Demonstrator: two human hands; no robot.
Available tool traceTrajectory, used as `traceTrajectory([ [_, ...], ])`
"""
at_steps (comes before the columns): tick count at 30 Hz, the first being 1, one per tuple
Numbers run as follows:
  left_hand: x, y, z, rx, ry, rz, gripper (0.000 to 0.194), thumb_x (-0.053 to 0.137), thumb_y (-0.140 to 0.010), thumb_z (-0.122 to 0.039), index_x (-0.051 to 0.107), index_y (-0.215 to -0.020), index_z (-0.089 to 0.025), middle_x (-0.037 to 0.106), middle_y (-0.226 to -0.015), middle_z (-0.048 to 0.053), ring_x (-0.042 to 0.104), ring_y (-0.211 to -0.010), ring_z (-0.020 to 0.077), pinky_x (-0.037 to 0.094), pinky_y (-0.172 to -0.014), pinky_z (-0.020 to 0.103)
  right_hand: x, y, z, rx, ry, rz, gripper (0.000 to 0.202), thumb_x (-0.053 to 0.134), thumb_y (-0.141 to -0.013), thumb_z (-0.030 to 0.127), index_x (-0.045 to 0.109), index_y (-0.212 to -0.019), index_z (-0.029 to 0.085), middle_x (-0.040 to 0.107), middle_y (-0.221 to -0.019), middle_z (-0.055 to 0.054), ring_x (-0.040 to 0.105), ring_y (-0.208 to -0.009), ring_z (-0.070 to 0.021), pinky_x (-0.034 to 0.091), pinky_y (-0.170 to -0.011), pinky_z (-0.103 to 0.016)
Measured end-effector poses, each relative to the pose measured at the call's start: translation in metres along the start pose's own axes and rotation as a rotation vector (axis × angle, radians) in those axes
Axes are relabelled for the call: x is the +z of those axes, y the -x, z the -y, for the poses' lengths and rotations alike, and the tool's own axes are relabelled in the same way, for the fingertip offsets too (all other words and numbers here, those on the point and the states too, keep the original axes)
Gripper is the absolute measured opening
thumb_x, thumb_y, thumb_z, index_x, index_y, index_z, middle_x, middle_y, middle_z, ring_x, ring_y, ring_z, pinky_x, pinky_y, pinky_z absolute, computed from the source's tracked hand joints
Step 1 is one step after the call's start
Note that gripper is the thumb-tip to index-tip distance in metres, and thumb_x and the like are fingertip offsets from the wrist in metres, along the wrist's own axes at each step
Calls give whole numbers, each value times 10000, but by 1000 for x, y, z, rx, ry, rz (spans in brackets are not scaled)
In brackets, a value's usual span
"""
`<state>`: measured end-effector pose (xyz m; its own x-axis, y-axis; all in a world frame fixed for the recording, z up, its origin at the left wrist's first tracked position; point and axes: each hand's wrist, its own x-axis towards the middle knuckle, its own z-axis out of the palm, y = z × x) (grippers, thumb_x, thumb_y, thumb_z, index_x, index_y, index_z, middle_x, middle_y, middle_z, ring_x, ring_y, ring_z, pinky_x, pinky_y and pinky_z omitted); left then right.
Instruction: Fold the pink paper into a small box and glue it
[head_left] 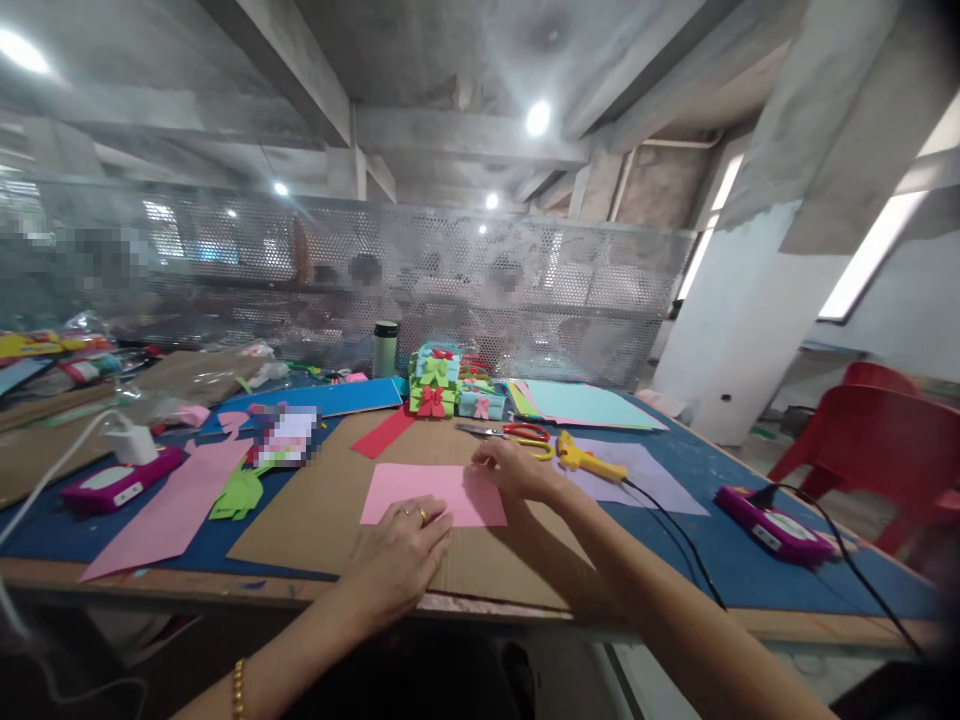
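Observation:
A pink rectangle of paper (397, 490) lies flat on a brown cardboard sheet (300, 520) in front of me. My left hand (409, 545) rests on its lower edge, fingers laid over the paper, a gold ring on one of them. At the upper right corner of the paper is my right hand (517, 470), its fingers bent and close together on the corner; the thumb is partly hidden. Just beyond this hand are red-handled scissors (525, 432) and a yellow-handled pair (541, 450). A yellow glue gun (592, 462) lies to its right on lilac paper (660, 480).
Small paper boxes with bows (435, 385) stand at the back, near a green bottle (385, 350). A red strip (382, 430), long pink paper (165, 510) and green pieces (240, 492) lie leftward. Purple power strips (772, 525) with cables sit at both sides.

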<state>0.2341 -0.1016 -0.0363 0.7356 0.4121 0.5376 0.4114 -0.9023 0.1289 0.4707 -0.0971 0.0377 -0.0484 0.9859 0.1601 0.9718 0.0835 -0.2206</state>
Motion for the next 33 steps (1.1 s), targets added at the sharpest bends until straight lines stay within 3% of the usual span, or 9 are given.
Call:
traceTrajectory([
  [5,-3,-3,-2,-9,-10,14,285,463,-968,-228,604,-1216,-224,623,-1283,50,530,-1227,234,452,-1040,445,17,-29,-5,-62,-123,21,168,670,-766,321,680,-780,154,656,-722,-23,526,-644,-135,319,-564,-242],
  [8,-5,-4,-3,7,-33,29,301,460,-967,-221,593,-1235,-202,615,-1287,74,530,-1224,240,455,-1039,447,21,-27,-16,-57,-228,18,283,678,-744,427,614,-705,154,565,-637,18,439,-586,-111,272,-519,-236],
  [12,-5,-4,-6,13,-62,30,318,451,-963,-217,594,-1245,-187,601,-1299,108,522,-1231,257,454,-1038,456,21,-18,-26,-111,-379,14,276,628,-750,387,510,-622,172,409,-563,66,340,-552,-88,218,-499,-229],
  [16,-6,-1,-4,-27,-47,-16,392,502,-930,-234,559,-1317,-217,493,-1422,133,455,-1304,281,417,-1067,481,20,-19,-29,-175,-499,-45,311,592,-765,401,462,-587,181,367,-550,67,322,-535,-85,210,-499,-229],
  [21,-16,-4,26,-387,33,-327,513,491,-931,-303,419,-1436,-249,413,-1475,128,401,-1359,273,373,-1099,489,15,-22,-23,-199,-616,-213,339,565,-816,460,541,-647,167,486,-600,28,418,-573,-110,297,-529,-236],
  [24,-31,-14,49,-598,111,-423,660,596,-839,-315,386,-1454,-201,399,-1482,152,382,-1371,315,346,-1106,511,9,-15,-15,-231,-667,-249,358,569,-838,491,640,-737,156,603,-672,-10,525,-634,-142,385,-580,-252],
  [27,-49,-21,56,-631,371,-374,667,651,-767,-305,456,-1394,-192,572,-1324,119,539,-1222,287,439,-1017,442,-1,-2,-6,-309,-724,-103,367,655,-797,527,726,-827,168,705,-771,-37,617,-726,-181,465,-655,-283],
  [30,-57,-13,47,-566,525,-192,309,572,-759,-207,668,-1051,-178,704,-981,49,653,-934,226,508,-840,348,-10,9,-3,-390,-809,185,396,634,-834,559,768,-945,204,760,-927,-53,672,-880,-217,509,-817,-356],
  [33,-54,5,35,-371,422,-165,326,451,-614,-27,669,-795,-189,691,-905,25,631,-925,206,475,-848,334,-14,12,-5,-352,-955,162,600,392,-935,645,771,-922,180,758,-995,-97,683,-936,-221,508,-902,-407],
])
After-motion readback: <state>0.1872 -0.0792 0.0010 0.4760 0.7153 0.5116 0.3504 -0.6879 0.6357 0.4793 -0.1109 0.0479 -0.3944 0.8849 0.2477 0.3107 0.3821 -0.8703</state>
